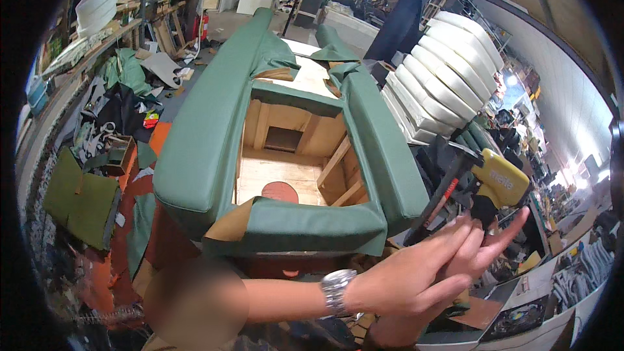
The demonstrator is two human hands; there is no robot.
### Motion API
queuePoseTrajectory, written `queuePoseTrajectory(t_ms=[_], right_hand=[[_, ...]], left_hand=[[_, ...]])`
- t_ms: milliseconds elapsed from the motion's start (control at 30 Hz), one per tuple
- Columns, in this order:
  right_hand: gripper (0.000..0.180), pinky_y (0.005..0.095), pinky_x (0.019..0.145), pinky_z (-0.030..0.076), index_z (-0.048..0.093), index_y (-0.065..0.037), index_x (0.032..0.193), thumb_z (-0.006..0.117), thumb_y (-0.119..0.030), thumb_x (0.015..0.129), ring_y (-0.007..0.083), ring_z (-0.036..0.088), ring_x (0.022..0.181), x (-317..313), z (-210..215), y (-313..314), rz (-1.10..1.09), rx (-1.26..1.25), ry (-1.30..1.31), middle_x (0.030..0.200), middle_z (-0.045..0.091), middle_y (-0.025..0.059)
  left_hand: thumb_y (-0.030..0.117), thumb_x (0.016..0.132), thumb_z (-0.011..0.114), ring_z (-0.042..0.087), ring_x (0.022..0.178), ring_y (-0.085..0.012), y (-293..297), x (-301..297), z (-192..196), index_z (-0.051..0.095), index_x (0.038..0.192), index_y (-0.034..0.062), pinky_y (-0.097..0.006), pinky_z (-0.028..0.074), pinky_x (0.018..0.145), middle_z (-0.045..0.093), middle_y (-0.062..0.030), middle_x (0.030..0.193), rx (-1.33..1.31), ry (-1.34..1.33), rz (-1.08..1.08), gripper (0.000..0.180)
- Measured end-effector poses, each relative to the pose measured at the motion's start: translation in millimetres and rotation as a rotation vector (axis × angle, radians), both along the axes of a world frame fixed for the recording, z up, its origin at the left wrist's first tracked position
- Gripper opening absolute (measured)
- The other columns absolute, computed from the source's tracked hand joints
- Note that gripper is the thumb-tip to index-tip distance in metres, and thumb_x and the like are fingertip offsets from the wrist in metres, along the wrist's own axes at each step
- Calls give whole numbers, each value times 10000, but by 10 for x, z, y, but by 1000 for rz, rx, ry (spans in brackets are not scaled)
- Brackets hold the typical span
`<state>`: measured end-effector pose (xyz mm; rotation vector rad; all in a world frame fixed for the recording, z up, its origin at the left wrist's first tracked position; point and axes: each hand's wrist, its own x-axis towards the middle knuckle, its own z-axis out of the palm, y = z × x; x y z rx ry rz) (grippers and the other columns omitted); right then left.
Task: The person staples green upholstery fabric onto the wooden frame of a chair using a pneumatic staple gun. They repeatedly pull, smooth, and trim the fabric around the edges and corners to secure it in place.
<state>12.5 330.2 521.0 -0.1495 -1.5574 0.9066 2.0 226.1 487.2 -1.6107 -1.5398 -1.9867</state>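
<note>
My left hand (pixel 403 279), with a silver watch (pixel 336 290) at its wrist, reaches across to the right and overlaps my right hand (pixel 484 250). Its fingers are closed near the base of a yellow and black staple gun (pixel 500 179); what they grip is hidden. The staple gun's black handle goes down into my right hand, one finger of which sticks out past the tool. Left of the tool stands a green upholstered seat frame (pixel 312 224), with an open middle that shows bare wood inside. A brown-backed flap (pixel 231 222) of cover hangs loose at its near corner.
White foam cushions (pixel 448 65) are stacked to the right, behind the frame. Scraps of green and orange material (pixel 140 221) and a small cardboard box (pixel 120 156) lie at left. Cluttered shelves (pixel 156 0) and a red fire extinguisher (pixel 203 26) stand further back.
</note>
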Motion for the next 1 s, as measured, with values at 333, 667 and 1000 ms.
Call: queuePoseTrajectory(t_ms=[333, 667, 1000], right_hand=[[824, 318, 871, 548, 344, -160, 1717, 696, -106, 974, 185, 652, 1007, -890, 740, 631, 197, 289, -415, 1370, 648, 151], [1094, 493, 981, 587, 416, -300, 1666, 931, -524, 727, 419, 736, 1122, -2727, -45, -44, 402, 1332, -1695, 1181, 775, 213], [1207, 444, 1004, 586, 476, -249, 1640, 976, -599, 598, 325, 725, 1230, -3898, -1544, -448, 935, 1600, -2254, 1363, 747, 109]], left_hand=[[539, 1055, 583, 258, 1622, -433, -652, -602, -2088, 427, 1585, -81, -618, 198, 1305, 347, -275, 1708, -1093, -63, 731, 831], [382, 1048, 622, 323, 1598, -396, -648, -800, -2176, 454, 1560, -109, -541, 237, 1310, 389, -270, 1686, -1086, -201, 819, 728], [172, 975, 693, 671, 1078, -355, -978, -1497, -1989, 746, 1171, 16, -482, 505, 1016, 766, -159, 1136, -891, -616, 549, 256]])
